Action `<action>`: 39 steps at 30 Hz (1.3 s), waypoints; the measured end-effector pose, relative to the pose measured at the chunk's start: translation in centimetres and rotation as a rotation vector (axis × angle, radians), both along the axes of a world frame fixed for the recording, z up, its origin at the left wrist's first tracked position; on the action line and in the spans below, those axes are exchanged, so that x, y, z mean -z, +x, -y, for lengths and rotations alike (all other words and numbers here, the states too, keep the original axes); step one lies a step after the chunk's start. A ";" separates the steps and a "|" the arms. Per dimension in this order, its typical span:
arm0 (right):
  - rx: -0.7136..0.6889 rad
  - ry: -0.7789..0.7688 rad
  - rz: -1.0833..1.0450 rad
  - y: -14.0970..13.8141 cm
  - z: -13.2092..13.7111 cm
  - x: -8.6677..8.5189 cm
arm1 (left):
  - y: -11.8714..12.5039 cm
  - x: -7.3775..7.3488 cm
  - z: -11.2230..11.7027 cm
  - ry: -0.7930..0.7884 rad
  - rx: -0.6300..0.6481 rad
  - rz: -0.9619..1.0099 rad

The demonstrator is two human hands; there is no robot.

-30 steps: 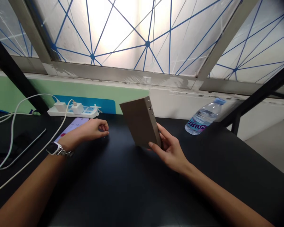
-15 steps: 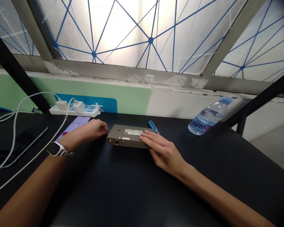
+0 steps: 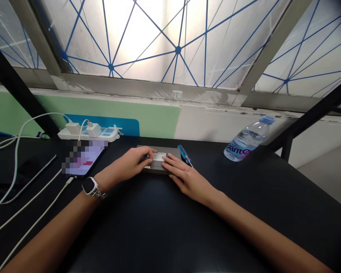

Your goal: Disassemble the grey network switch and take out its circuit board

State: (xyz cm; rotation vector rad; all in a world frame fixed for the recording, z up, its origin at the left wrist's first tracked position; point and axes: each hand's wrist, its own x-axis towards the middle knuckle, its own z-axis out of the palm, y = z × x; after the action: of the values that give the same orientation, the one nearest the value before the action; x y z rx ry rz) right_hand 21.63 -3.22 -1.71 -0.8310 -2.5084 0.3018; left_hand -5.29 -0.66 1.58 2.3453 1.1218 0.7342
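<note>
A flat grey-brown metal box [image 3: 174,151], looking like a network switch, lies on the black table with a white label [image 3: 159,156] on its top. My right hand [image 3: 191,180] rests on its right part, fingers stretched out flat, the fingertips by the label. Over the left part is my left hand [image 3: 130,163], its fingers curled and the thumb close to them. Whether something small sits between them is hidden. Just behind my right hand lies a screwdriver [image 3: 183,152] with a blue handle.
A water bottle [image 3: 246,142] stands tilted in view at the right. On the left are a phone [image 3: 88,157] with a cable and a white power strip [image 3: 105,133] with chargers. A small clear cup [image 3: 177,94] sits on the sill below the window.
My left hand has moved right, from the table beside the box onto its top. The phone is now less covered by my arm. The right hand stays on the box.
</note>
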 end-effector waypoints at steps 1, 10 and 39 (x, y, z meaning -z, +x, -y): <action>-0.009 -0.013 -0.005 0.0 -0.1 0.0 | 0.2 0.2 0.1 -0.006 0.011 -0.014; -0.077 -0.093 0.020 -0.5 -0.8 -1.1 | 0.2 -0.2 0.5 0.025 -0.087 -0.235; 0.504 -0.833 -0.531 4.4 -1.2 -3.2 | 3.0 -0.6 1.4 -0.596 -0.128 0.808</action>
State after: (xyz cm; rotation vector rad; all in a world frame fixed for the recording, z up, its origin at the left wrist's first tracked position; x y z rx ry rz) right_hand 26.02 -2.00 1.49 -1.4147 -1.5678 1.2367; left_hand -2.31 -2.06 2.23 1.2919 0.9316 1.0728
